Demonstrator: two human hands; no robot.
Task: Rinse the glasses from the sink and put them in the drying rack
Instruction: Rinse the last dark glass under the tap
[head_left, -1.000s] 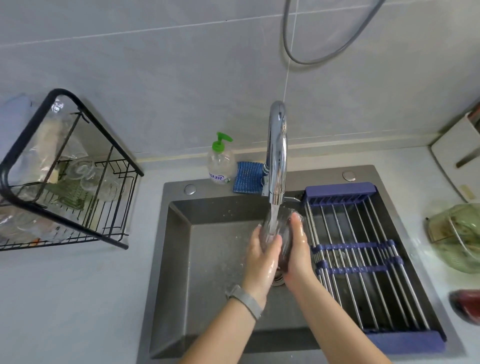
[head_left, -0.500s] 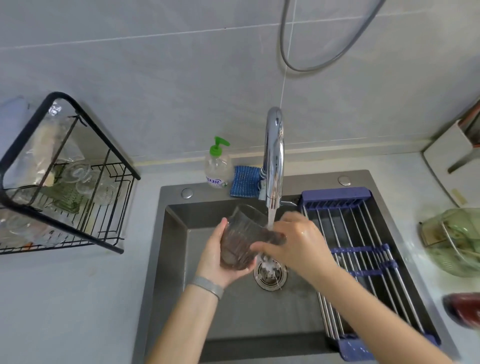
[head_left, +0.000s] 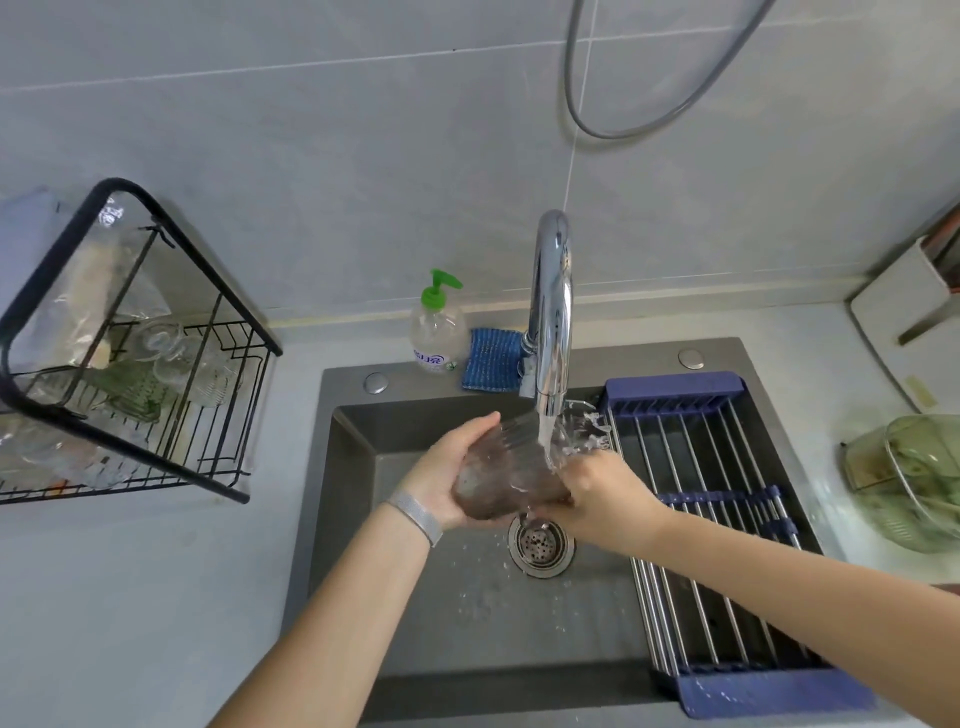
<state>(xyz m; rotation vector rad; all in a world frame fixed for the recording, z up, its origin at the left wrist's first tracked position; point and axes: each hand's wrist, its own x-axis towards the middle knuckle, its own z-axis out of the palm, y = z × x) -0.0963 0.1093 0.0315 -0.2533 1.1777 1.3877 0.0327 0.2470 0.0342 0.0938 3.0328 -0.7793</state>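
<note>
At the centre of the frame I see my left hand (head_left: 447, 475) and right hand (head_left: 597, 486) both wrapped around the tilted glass (head_left: 511, 467) under the running tap (head_left: 551, 312), above the sink (head_left: 467, 613).

**Sink centre crowded, lower left open**

Mid-frame, both hands and the tilted glass (head_left: 511, 467) fill the space under the faucet (head_left: 551, 312), whose spout blocks any approach from above. The roll-up rack (head_left: 722, 519) covers the right side of the sink (head_left: 467, 623); the basin floor at lower centre lies bare. Bare counter runs along the lower left, up to the drying rack (head_left: 130, 353) at left, already holding glassware.
</note>
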